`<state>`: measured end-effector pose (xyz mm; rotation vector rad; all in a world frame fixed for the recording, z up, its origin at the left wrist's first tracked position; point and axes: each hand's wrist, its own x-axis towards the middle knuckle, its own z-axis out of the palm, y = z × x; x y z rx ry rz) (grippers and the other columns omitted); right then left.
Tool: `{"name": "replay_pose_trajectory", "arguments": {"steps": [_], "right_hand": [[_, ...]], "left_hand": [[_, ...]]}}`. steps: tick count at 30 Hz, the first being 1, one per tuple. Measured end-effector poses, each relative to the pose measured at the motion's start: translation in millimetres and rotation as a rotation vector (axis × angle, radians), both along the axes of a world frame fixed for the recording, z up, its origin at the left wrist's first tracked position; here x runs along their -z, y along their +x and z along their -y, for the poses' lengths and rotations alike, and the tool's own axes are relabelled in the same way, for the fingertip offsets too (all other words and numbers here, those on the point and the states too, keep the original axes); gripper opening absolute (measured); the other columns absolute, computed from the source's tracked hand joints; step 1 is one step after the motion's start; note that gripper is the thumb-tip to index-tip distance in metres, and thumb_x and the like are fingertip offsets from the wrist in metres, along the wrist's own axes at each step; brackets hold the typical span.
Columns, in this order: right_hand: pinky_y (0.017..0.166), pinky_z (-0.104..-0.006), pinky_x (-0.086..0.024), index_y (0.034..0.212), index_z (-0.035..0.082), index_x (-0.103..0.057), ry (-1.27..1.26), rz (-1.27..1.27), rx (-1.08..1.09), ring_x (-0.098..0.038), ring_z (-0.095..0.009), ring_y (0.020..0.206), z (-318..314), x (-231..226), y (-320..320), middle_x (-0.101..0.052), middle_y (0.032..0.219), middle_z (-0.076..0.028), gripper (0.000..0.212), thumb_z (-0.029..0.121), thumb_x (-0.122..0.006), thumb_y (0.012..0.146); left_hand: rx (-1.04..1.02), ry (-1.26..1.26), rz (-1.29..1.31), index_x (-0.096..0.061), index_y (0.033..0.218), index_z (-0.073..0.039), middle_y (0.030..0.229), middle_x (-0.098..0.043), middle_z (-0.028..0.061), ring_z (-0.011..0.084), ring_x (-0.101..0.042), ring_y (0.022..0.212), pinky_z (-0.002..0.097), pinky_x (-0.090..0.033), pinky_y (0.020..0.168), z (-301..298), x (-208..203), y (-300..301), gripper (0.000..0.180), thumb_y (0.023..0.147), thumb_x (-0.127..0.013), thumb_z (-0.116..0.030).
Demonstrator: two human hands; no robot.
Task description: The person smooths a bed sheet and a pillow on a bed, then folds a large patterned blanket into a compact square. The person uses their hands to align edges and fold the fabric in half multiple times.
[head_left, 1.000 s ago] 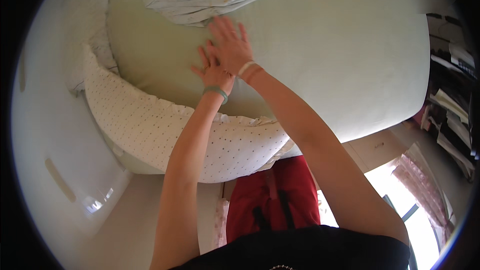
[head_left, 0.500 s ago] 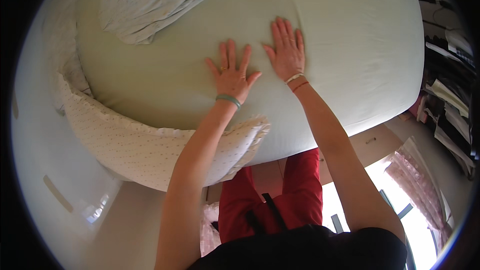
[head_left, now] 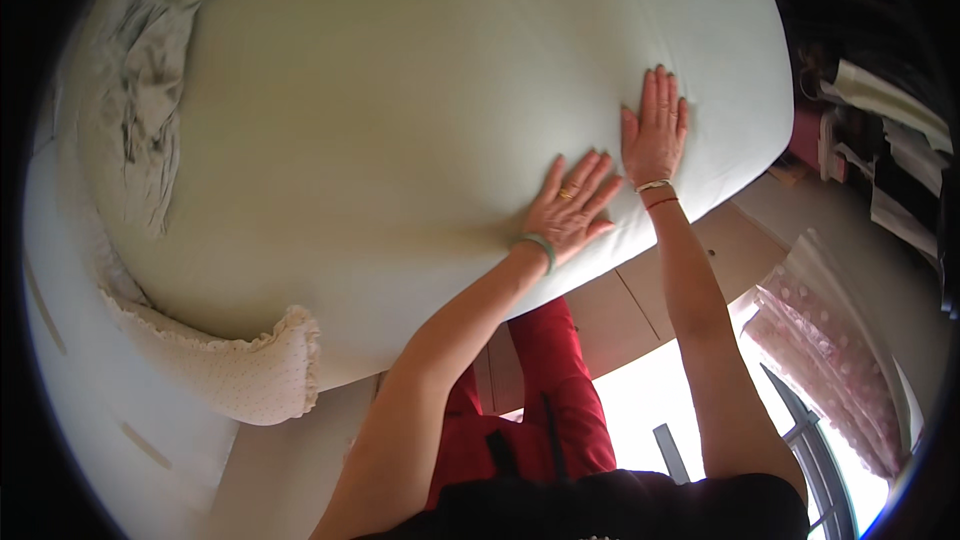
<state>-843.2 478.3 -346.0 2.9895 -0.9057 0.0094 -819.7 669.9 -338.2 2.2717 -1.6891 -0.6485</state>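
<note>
A pale green fitted sheet point(head_left: 400, 110) covers the mattress in front of me. Both palms lie flat on it close to its near right side. My left hand point(head_left: 572, 202), with a ring and a green bangle at the wrist, has its fingers spread apart. Slightly farther off and to the right, my right hand point(head_left: 655, 135) rests with its fingers stretched out, a pale bracelet and a red string at the wrist. Neither hand holds anything. Faint creases show in the sheet around the hands.
A cream dotted bumper with a frilled edge point(head_left: 250, 370) curves round the near left corner. Crumpled bedding point(head_left: 155, 100) lies along the far left. Several dark and white hanging things point(head_left: 890, 140) crowd the right, above a pink curtain point(head_left: 825, 350) by a bright window.
My body and both hands have shifted to the right along the bed, and the hands now sit nearer its edge. The bumper and crumpled bedding appear farther left in view.
</note>
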Motion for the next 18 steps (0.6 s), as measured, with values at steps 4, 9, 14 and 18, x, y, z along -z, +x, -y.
{"name": "replay_pose_trajectory", "arguments": {"steps": [4, 9, 14, 18], "right_hand": [[0.12, -0.0403, -0.012, 0.154, 0.013, -0.017, -0.145, -0.006, 0.19, -0.014, -0.019, 0.149, 89, 6, -100, -0.015, 0.161, -0.002, 0.061, 0.041, -0.034, 0.103], [0.113, -0.0462, -0.026, 0.15, 0.011, -0.029, -0.034, -0.126, 0.803, -0.026, -0.024, 0.144, 172, -10, -214, -0.028, 0.157, -0.006, 0.06, 0.043, -0.04, 0.101], [0.115, -0.0446, -0.022, 0.15, 0.009, -0.031, 0.072, 0.347, 0.196, -0.024, -0.025, 0.145, 109, -27, -109, -0.028, 0.157, -0.008, 0.058, 0.033, -0.047, 0.099], [0.117, -0.0451, -0.016, 0.149, 0.009, -0.033, 0.498, 0.447, -0.213, -0.022, -0.026, 0.146, -22, -60, 57, -0.027, 0.158, -0.008, 0.059, 0.03, -0.051, 0.097]], "left_hand": [[0.296, -0.049, -0.102, -0.019, 0.154, -0.019, 0.163, -0.009, 0.0031, 0.0198, -0.003, 0.15, 0.0501, -0.001, 0.119, 65, -11, -80, 0.066, 0.099, -0.028, -0.055], [0.409, -0.101, -0.54, -0.032, 0.149, -0.029, 0.159, -0.023, 0.004, 0.0206, -0.018, 0.148, 0.0549, -0.007, 0.119, 40, -32, -169, 0.055, 0.098, -0.045, -0.046], [-0.119, -0.182, -0.313, -0.043, 0.145, -0.02, 0.156, -0.028, 0.0137, 0.0303, -0.022, 0.146, 0.0609, -0.014, 0.114, 9, -66, -52, 0.06, 0.089, -0.064, -0.029], [-0.445, -0.213, -0.009, -0.032, 0.149, -0.012, 0.158, -0.023, 0.0162, 0.0328, -0.02, 0.147, 0.0611, -0.011, 0.114, -27, -36, 75, 0.06, 0.096, -0.054, -0.03]]}}
